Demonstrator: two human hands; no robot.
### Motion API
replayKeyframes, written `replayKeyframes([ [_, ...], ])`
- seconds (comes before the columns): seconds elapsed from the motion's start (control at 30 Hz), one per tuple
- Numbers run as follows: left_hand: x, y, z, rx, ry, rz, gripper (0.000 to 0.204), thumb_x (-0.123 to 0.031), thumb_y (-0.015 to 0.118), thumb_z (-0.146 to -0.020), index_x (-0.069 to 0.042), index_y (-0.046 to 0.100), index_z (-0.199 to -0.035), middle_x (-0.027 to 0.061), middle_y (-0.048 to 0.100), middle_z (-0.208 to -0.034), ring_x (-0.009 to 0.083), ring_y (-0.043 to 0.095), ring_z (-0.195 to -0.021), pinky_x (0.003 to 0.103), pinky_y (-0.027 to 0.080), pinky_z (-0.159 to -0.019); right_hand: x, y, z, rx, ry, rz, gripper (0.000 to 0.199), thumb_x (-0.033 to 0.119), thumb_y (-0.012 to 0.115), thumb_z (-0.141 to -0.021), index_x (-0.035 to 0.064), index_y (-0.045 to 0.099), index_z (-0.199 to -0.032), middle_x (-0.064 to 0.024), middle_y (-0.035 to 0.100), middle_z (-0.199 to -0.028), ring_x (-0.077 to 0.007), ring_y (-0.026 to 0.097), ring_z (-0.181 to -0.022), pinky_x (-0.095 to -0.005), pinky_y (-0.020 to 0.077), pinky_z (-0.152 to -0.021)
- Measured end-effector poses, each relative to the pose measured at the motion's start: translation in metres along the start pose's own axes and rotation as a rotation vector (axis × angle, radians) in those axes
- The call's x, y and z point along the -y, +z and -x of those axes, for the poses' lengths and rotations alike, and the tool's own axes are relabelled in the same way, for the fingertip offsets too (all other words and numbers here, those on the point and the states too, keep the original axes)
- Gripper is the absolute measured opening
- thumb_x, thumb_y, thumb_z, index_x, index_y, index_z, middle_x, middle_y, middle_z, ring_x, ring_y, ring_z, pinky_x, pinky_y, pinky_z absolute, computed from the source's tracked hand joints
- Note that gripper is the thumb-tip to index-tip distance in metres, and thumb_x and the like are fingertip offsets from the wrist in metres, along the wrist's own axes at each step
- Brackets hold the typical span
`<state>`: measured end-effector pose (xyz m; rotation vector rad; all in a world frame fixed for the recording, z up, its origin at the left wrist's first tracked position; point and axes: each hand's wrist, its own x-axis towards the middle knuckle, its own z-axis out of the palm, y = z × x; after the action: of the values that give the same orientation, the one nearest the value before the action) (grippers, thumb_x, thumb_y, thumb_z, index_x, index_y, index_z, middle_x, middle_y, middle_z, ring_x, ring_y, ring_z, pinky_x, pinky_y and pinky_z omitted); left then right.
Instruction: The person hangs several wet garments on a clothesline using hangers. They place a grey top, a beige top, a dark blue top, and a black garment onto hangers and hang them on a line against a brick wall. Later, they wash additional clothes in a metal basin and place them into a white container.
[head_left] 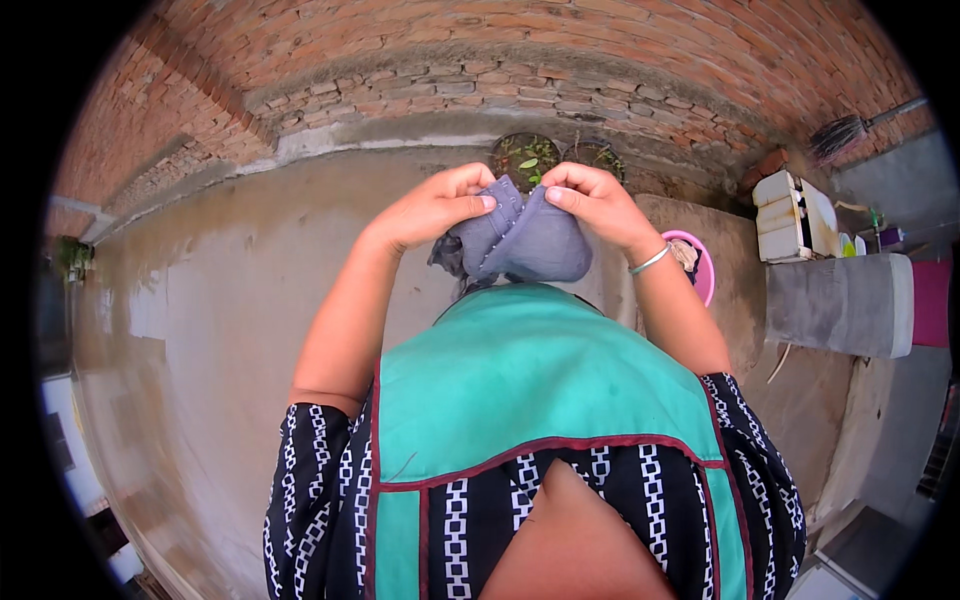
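Observation:
A damp-looking grey-purple garment [540,245] hangs between my two hands in front of my green apron. Small fasteners run in a row along its edges. My left hand [428,208] pinches the upper left edge between thumb and fingers. With a similar pinch, my right hand [603,203] grips the upper right edge; a silver bangle circles that wrist. The two held edges meet in a V shape, and darker, bunched cloth hangs below my left hand. My apron hides part of what lies underneath.
A pink basin [708,272] with cloth inside sits on the ground to the right. Beyond it are a grey concrete washing slab [835,305], a white plastic container [793,212] and a broom [838,138]. Potted plants [525,157] stand near the brick wall [560,40].

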<state>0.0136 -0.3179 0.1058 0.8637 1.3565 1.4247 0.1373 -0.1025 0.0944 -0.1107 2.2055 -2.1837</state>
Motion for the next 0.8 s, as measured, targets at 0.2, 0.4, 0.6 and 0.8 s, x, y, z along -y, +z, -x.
replayKeyframes([
  [0.2, -0.014, 0.000, -0.002, 0.034, -0.006, -0.329, 0.018, -0.014, 0.054, -0.089, -0.001, 0.060, -0.100, 0.0026, 0.064, -0.087, 0.0084, 0.055, -0.081, 0.026, 0.045, -0.074, 0.012, 0.004, -0.010, 0.095, 0.020, 0.050, 0.016, 0.018, 0.060, -0.089, 0.0020, 0.061, -0.094, 0.0024, 0.059, -0.088, -0.0053, 0.051, -0.082, -0.0221, 0.0429, -0.074],
  [0.4, -0.020, 0.002, -0.001, 0.062, 0.021, -0.473, 0.019, -0.015, 0.055, -0.088, -0.003, 0.062, -0.100, -0.0029, 0.060, -0.080, 0.0045, 0.052, -0.073, 0.023, 0.043, -0.062, 0.003, 0.006, -0.013, 0.100, -0.016, 0.073, 0.016, 0.017, 0.061, -0.088, 0.0024, 0.061, -0.092, 0.0029, 0.059, -0.086, -0.0052, 0.051, -0.081, -0.0220, 0.0429, -0.072],
  [0.6, -0.026, -0.005, -0.004, 0.131, 0.010, -0.520, 0.018, -0.017, 0.053, -0.087, -0.003, 0.062, -0.095, -0.0035, 0.058, -0.076, 0.0046, 0.050, -0.070, 0.023, 0.042, -0.059, 0.004, 0.004, -0.012, 0.089, 0.003, 0.104, 0.014, 0.017, 0.063, -0.087, 0.0029, 0.062, -0.091, 0.0031, 0.059, -0.085, -0.0050, 0.051, -0.080, -0.0217, 0.0430, -0.072],
  [0.8, -0.026, -0.008, -0.005, 0.100, -0.035, -0.505, 0.018, -0.019, 0.055, -0.088, -0.003, 0.062, -0.093, -0.0034, 0.057, -0.075, 0.0045, 0.050, -0.069, 0.023, 0.042, -0.059, 0.011, 0.004, -0.014, 0.086, 0.003, 0.088, 0.014, 0.015, 0.063, -0.086, 0.0026, 0.063, -0.092, 0.0020, 0.061, -0.085, -0.0057, 0.053, -0.081, -0.0223, 0.0440, -0.073],
])
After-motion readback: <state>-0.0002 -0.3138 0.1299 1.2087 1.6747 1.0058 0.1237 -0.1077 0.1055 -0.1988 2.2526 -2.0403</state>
